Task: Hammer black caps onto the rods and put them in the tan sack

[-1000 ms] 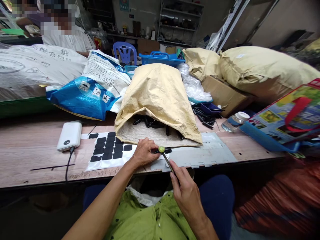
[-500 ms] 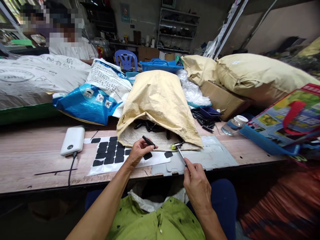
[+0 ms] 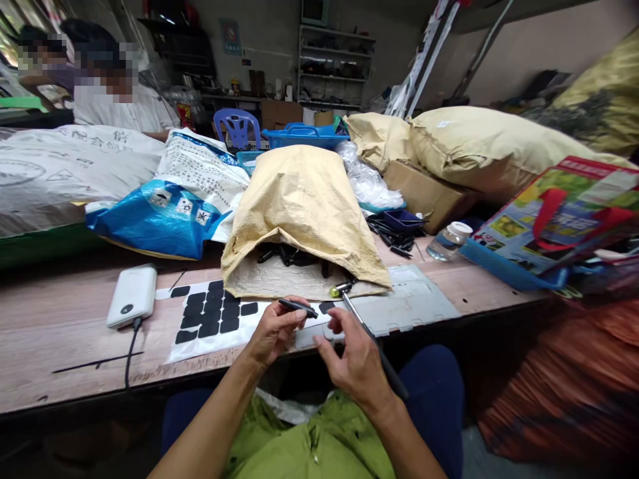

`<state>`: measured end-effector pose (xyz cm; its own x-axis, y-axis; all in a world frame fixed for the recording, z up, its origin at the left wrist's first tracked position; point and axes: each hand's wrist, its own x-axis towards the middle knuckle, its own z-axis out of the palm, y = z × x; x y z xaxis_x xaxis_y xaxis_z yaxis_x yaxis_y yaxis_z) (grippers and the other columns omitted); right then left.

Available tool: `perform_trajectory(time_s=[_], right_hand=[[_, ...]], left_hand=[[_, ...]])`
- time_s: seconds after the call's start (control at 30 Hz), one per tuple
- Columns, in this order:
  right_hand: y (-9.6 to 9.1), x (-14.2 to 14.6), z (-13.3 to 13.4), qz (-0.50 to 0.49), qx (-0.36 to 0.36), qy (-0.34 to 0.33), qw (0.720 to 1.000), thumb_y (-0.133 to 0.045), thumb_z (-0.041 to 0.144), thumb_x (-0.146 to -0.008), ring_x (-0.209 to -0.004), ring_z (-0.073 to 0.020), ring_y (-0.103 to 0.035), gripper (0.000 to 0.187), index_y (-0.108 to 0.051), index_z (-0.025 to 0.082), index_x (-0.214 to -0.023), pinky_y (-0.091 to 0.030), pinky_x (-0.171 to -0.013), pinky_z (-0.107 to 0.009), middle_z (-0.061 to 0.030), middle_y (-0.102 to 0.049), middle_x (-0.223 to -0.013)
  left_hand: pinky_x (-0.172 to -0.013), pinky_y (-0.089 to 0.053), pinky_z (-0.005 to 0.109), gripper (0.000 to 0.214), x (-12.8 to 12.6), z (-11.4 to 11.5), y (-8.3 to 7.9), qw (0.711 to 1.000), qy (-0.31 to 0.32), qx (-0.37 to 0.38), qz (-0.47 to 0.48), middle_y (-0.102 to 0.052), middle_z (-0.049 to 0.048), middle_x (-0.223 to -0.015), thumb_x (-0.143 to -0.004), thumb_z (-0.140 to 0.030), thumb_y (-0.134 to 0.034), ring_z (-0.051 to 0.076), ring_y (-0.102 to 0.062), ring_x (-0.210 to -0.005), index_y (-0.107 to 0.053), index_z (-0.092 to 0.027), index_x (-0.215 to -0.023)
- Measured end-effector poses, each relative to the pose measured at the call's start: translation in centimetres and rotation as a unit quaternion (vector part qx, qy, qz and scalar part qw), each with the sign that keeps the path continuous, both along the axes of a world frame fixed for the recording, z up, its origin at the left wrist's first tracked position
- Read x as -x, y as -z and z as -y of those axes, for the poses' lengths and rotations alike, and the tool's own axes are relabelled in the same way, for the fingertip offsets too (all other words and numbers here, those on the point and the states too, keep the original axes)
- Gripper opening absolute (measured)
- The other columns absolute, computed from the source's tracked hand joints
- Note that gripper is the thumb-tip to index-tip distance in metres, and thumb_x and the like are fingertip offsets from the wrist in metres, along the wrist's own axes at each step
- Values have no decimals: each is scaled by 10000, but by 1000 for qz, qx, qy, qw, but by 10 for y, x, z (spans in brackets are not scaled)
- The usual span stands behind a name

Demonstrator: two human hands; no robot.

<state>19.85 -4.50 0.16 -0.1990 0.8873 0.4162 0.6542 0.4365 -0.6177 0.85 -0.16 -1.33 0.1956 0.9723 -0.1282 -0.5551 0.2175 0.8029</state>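
My left hand (image 3: 273,330) pinches a slim black pen-shaped part (image 3: 298,307) over the front of the table. Close to its right end is my right hand (image 3: 353,356), with thumb and forefinger spread and nothing between them. A small hammer (image 3: 355,309) with a yellow-green face and a metal shaft lies along the far side of my right hand. Its head rests at the mouth of a beige woven sack (image 3: 304,193), and its dark grip slants over the table edge. More black parts (image 3: 287,255) show inside the sack's opening.
Left of the sack lie a sheet of black stickers (image 3: 212,309), a white power bank (image 3: 132,296) with a cable and a blue-white bag (image 3: 150,219). To the right are loose black parts (image 3: 392,236), a jar (image 3: 449,241) and a blue tray (image 3: 514,266). Two people sit at the far left.
My right hand has let go of the hammer and moved left, its fingers opening near the black part. My left hand has lowered the part slightly, toward the table's front edge.
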Motion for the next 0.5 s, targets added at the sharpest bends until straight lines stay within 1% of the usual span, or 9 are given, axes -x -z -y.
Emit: perform_trajectory(time_s=[0.07, 0.13, 0.17, 0.23, 0.33, 0.5], right_hand=[[-3, 10, 1, 9, 5, -28, 1000, -636, 380, -939, -874, -203, -611, 325, -560, 182, -1185, -480, -794, -310, -60, -640, -959], [-4, 14, 2, 33, -4, -34, 999, -585, 384, -970, -807, -189, -596, 204, -582, 187, -1020, -444, -729, -292, -46, -628, -866], [-4, 14, 2, 45, -11, -34, 998, -549, 374, -990, -771, -181, -583, 191, -576, 190, -944, -420, -699, -287, -39, -615, -820], [-3, 13, 2, 61, -31, -39, 997, -512, 361, -1004, -708, -165, -553, 233, -549, 197, -843, -378, -656, -283, -27, -588, -750], [-2, 9, 4, 69, -70, -60, 993, -537, 369, -980, -642, -150, -520, 268, -518, 204, -770, -337, -616, -286, -11, -561, -688], [0, 5, 4, 67, -142, -95, 983, -515, 309, -953, -561, -139, -474, 272, -486, 220, -698, -308, -570, -288, 11, -513, -611]], left_hand=[[-650, -432, 207, 267, -6, 10, -1, 999, 29, 18, 10, -665, 12, -809, -673, -229, -868, 91, -575, -678, -746, -127, -888], [-674, -462, 221, 266, -10, 17, -2, 998, 50, 41, 26, -671, 20, -805, -667, -232, -861, 115, -606, -706, -734, -126, -875], [-681, -473, 226, 268, -11, 20, -3, 996, 57, 52, 34, -673, 22, -800, -660, -231, -861, 124, -617, -714, -728, -126, -867], [-679, -484, 230, 272, -13, 23, -2, 994, 63, 72, 50, -670, 21, -775, -638, -228, -865, 129, -624, -702, -721, -124, -845], [-641, -477, 222, 276, -14, 28, 0, 990, 78, 97, 64, -655, 21, -713, -615, -238, -876, 119, -609, -648, -717, -114, -803], [-579, -456, 221, 330, -15, 36, 4, 985, 104, 124, 63, -636, 24, -656, -571, -260, -916, 113, -584, -585, -714, -103, -780]])
